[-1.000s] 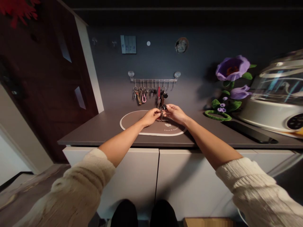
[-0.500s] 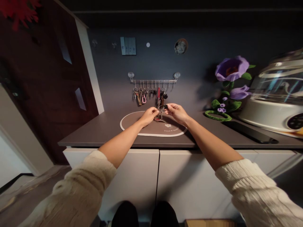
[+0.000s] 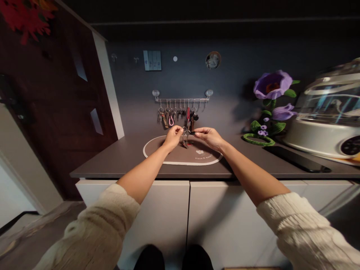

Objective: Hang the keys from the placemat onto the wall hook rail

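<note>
The left hand (image 3: pixel 173 138) pinches the key ring (image 3: pixel 184 129) and the right hand (image 3: pixel 209 137) a small black piece (image 3: pixel 192 132), at the frame's centre, partly covering the brown mat (image 3: pixel 157 150), with hanging key bunches (image 3: pixel 164 120) behind and purple flowers (image 3: pixel 272 84) at right.

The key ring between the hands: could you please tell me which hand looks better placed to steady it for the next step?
Probably the left hand: its fingertips appear to pinch the key ring at its edge, while the right hand holds a small black piece beside it.
</note>
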Available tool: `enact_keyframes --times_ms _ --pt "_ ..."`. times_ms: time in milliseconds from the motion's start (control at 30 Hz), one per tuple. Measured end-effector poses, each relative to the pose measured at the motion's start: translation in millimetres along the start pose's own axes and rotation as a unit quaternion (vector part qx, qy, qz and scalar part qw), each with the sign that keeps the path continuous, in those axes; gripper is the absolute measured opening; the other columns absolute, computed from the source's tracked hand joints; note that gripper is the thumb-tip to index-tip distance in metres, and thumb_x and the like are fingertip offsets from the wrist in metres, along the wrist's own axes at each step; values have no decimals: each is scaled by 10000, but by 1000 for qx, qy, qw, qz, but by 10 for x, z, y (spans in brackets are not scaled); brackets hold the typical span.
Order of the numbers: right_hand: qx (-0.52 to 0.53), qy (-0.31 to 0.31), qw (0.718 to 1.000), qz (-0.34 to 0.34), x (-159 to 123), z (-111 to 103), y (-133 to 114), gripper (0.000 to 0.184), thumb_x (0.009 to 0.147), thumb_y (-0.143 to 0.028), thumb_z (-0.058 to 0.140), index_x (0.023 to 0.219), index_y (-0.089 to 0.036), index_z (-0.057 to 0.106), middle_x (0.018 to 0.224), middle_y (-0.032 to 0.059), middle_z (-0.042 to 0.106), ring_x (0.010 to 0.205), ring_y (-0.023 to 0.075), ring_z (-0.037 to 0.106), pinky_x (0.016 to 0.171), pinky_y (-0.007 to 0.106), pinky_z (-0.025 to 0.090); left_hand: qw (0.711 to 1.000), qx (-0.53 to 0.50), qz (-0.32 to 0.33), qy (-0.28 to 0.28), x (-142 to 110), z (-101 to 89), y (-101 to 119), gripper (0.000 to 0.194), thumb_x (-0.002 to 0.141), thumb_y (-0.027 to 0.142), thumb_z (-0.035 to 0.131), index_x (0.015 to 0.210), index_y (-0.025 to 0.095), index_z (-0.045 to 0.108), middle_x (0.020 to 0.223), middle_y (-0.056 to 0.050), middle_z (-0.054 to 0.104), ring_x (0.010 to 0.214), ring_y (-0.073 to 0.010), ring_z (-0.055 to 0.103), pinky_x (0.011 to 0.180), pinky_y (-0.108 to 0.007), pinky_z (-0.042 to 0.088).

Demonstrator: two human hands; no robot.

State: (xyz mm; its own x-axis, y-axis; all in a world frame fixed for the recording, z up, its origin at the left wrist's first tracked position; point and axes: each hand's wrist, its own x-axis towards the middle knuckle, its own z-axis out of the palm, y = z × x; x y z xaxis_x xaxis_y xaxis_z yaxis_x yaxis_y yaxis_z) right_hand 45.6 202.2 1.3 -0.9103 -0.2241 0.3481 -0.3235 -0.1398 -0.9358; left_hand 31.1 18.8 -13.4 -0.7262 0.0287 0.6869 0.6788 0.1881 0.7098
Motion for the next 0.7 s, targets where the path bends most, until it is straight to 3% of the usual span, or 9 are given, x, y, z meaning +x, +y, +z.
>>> enact_keyframes --times_ms 300,467,700 --pt "-15 -67 998 10 -30 46 71 368 543 -85 733 871 -152 580 757 4 628 657 90 585 685 255 491 999 -45 13 -19 -29 20 26 81 775 230 505 778 151 519 736 2 548 708 -102 487 718 -225 382" --pt "-51 -68 996 13 -45 72 50 360 568 -218 746 883 -148 584 716 4 606 607 82 541 626 244 464 997 -73 -3 -31 -51 37 42 101 764 251 523 778 151 522 722 9 539 690 -95 480 703 -220 379" --pt "-109 -55 991 -57 -29 111 38 335 629 -385 683 832 -130 607 713 -5 582 617 67 491 633 222 412 993 -89 -41 -65 -89 64 70 187 750 333 536 788 150 521 671 21 517 626 -83 459 626 -204 374"
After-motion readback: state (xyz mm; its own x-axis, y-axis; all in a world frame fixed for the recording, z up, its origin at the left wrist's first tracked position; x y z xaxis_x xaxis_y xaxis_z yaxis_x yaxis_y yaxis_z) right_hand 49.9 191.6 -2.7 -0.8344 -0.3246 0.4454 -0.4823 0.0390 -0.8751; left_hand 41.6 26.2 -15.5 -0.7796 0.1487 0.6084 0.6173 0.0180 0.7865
